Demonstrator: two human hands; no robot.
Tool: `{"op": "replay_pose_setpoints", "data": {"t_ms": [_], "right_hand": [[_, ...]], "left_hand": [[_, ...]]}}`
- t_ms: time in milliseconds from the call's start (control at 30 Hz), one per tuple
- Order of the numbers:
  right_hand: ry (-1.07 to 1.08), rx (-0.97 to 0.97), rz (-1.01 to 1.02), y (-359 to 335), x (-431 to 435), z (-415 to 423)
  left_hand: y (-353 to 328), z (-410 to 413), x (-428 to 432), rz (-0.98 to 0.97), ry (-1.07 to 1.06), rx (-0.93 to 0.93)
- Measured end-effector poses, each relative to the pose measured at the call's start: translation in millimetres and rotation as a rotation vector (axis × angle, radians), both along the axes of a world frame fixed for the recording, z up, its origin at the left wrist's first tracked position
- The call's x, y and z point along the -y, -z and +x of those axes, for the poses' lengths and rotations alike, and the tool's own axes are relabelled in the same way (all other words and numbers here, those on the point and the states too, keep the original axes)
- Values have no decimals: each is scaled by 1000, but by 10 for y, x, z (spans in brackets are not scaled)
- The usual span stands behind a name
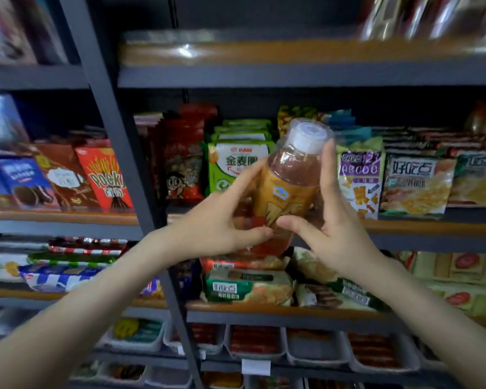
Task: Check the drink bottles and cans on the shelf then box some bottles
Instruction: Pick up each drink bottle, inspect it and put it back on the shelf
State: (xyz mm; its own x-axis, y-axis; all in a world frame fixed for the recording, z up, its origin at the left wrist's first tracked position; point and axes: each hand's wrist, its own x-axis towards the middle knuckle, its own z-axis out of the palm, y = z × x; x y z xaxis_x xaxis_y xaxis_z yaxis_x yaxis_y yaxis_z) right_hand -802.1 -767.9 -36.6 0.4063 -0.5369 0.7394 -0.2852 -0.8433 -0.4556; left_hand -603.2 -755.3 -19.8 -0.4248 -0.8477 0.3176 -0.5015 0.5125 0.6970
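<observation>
The amber drink bottle (288, 189) is held up before the snack shelf (432, 228), its white cap (309, 137) tipped toward one o'clock. The left hand (213, 223) grips it from eight o'clock and the right hand (337, 226) from four o'clock, the fingers of both wrapped round it.

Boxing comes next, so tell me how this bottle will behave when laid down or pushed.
The bottle looks nearly full of amber drink, so it is probably heavy for its size. Its round body would likely roll if laid on its side. The glossy plastic may be slippery; the left hand and right hand both hold it.
</observation>
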Motion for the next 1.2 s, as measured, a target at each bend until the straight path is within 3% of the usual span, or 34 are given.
{"op": "replay_pose_setpoints", "data": {"t_ms": [200,433,667,1000,1100,1200], "right_hand": [[5,157,-345,-913,56,-38],[54,253,-612,-1935,358,-46],[151,39,-448,-2211,809,2],[105,-2,-244,-2524,1048,131],[161,-8,-195,-2565,1158,163],[205,-21,-128,-2501,1324,238]], "left_hand": [[-999,115,87,-390,54,-47],[-1769,189,466,-847,-247,87],[-1959,23,727,-679,-131,59],[-2172,-21,1131,-509,-57,-90],[-2229,4,1224,-491,-87,-21],[-2269,42,1299,-510,-183,163]]}}
